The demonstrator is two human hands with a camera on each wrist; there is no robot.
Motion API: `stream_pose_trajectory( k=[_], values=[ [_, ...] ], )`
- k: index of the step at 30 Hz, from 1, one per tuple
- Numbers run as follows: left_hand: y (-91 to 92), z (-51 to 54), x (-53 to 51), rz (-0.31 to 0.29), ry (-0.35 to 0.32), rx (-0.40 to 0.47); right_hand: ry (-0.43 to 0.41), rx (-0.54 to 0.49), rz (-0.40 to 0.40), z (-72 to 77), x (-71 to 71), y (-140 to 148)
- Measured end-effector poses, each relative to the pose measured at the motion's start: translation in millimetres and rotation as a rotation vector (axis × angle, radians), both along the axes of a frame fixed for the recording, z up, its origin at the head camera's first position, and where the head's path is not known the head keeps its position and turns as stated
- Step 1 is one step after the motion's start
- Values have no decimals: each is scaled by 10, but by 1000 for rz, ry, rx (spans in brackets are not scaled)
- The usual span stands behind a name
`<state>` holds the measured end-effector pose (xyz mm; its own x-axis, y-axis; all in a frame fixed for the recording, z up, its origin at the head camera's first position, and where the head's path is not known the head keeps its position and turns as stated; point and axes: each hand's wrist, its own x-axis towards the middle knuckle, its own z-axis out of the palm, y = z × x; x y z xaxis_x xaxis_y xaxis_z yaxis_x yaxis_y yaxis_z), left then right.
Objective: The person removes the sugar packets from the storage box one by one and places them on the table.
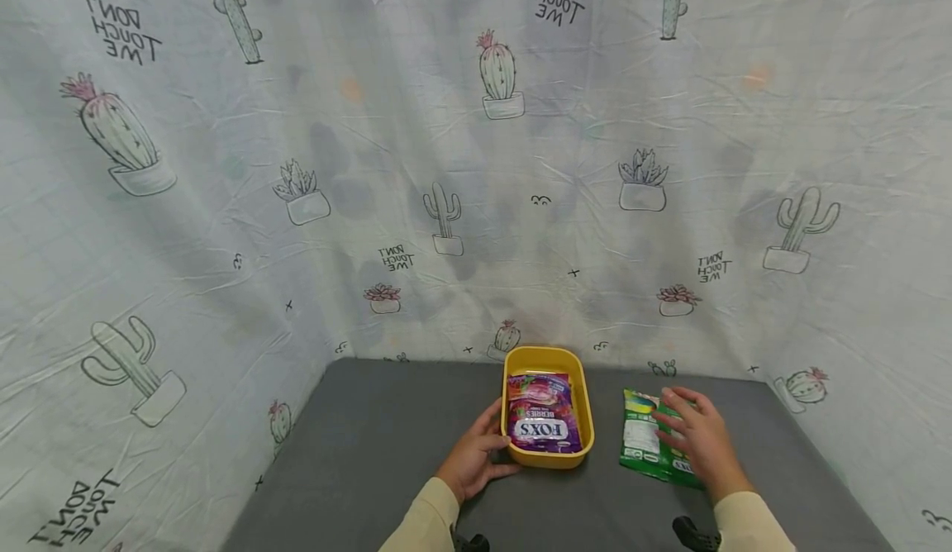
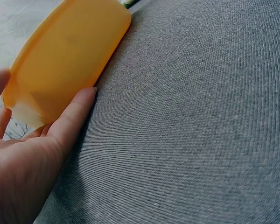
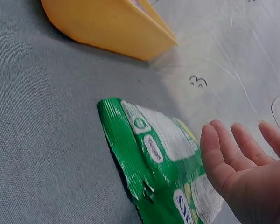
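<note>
My left hand spans the near left corner of a yellow container, its fingers resting against the outer walls and rim. In the left wrist view, the extended fingers lie along the container's wall, low near the cloth. Inside the container lies a purple Fox's Berries candy bag. To the right, a green candy bag lies flat. Over its right part is my right hand, fingers spread and slightly bent, gripping nothing. Whether it touches the green bag I cannot tell. That hand covers part of the bag.
A dark grey cloth-covered table lies under everything. Behind and at both sides hangs a pale curtain printed with cacti and mirrored lettering. Black straps show at both wrists.
</note>
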<state>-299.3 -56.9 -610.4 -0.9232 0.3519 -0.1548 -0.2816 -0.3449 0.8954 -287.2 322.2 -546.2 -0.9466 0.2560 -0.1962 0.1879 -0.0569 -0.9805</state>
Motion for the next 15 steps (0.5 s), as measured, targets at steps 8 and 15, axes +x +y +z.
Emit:
stream_pose_trajectory(
  k=[8, 15],
  values=[
    [7, 27, -6, 1, -5, -3, 32, -19, 84, -15, -23, -175],
    [7, 7, -9, 1, -7, 0, 66, -8, 148, 12, -26, -308]
  ],
)
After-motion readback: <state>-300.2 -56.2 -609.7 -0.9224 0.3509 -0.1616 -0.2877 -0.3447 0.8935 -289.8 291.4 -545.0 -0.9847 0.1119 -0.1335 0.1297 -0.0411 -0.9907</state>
